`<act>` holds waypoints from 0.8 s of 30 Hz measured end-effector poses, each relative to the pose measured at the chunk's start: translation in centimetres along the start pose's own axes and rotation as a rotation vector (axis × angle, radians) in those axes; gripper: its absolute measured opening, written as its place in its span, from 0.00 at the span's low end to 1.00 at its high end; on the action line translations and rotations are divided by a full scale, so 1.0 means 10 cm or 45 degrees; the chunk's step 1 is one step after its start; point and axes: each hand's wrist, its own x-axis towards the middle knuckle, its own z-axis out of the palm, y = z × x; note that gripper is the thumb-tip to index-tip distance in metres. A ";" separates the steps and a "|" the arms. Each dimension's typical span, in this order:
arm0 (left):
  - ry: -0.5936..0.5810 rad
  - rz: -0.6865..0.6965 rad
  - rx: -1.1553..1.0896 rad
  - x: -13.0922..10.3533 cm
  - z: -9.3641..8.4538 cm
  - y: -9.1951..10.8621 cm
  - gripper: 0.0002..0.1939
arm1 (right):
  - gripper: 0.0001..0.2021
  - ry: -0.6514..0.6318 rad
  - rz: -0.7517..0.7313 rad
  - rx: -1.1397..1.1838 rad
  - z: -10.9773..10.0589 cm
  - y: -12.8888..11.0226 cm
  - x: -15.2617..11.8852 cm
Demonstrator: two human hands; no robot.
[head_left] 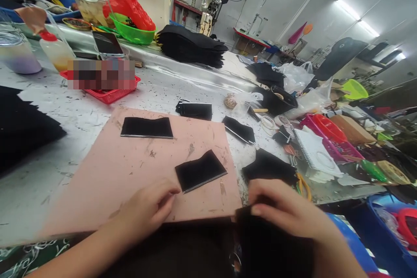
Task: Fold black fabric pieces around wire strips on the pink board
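Note:
A pink board (pixel 130 173) lies on the table in front of me. On it rest two black fabric pieces, one (pixel 146 127) at the upper left and one (pixel 200 170) nearer the middle, tilted. My left hand (pixel 154 202) is over the board, left of the tilted piece, with fingers curled; whether they hold anything is hidden. At the board's right corner, my right hand (pixel 276 204) pinches the top edge of a large black cloth (pixel 273 243), which hangs past the table's front edge. Another black piece (pixel 269 167) lies just beyond my right hand.
Small black stacks (pixel 195 110) lie behind the board. A black fabric pile (pixel 26 126) is at the left, a red basket (pixel 112 94) behind. A spiral notebook (pixel 316 154), orange-handled scissors (pixel 304 186) and a magenta basket (pixel 345 150) stand right. Blue bins are below right.

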 end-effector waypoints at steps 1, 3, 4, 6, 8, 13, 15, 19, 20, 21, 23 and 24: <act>0.012 0.077 0.050 -0.02 0.00 0.01 0.11 | 0.05 -0.098 -0.039 0.067 0.11 -0.01 0.16; 0.054 0.272 0.183 -0.08 0.00 0.02 0.12 | 0.04 -0.205 -0.038 0.101 0.35 0.04 0.46; 0.070 0.376 0.250 -0.11 0.00 0.03 0.13 | 0.04 -0.227 0.000 0.067 0.46 0.08 0.58; 0.078 0.557 0.346 -0.15 -0.01 0.05 0.13 | 0.04 -0.233 0.103 -0.031 0.63 0.14 0.73; 0.035 0.678 0.406 -0.17 -0.02 0.07 0.13 | 0.05 -0.221 0.176 -0.092 0.71 0.16 0.79; -0.128 0.784 0.545 -0.18 0.00 0.02 0.17 | 0.06 -0.199 0.272 -0.137 0.74 0.11 0.81; -0.150 0.747 0.584 -0.18 0.03 -0.01 0.18 | 0.06 -0.194 0.297 -0.163 0.76 0.10 0.82; -0.147 0.680 0.621 -0.21 0.08 -0.07 0.19 | 0.05 -0.166 0.316 -0.179 0.80 0.11 0.85; -0.135 0.677 0.622 -0.21 0.10 -0.08 0.19 | 0.05 -0.163 0.324 -0.181 0.81 0.11 0.86; -0.117 0.674 0.620 -0.21 0.11 -0.08 0.19 | 0.04 -0.160 0.332 -0.183 0.81 0.11 0.86; -0.088 0.668 0.615 -0.21 0.11 -0.09 0.18 | 0.04 -0.157 0.347 -0.190 0.82 0.10 0.86; -0.080 0.665 0.614 -0.21 0.11 -0.09 0.18 | 0.04 -0.157 0.350 -0.194 0.82 0.09 0.86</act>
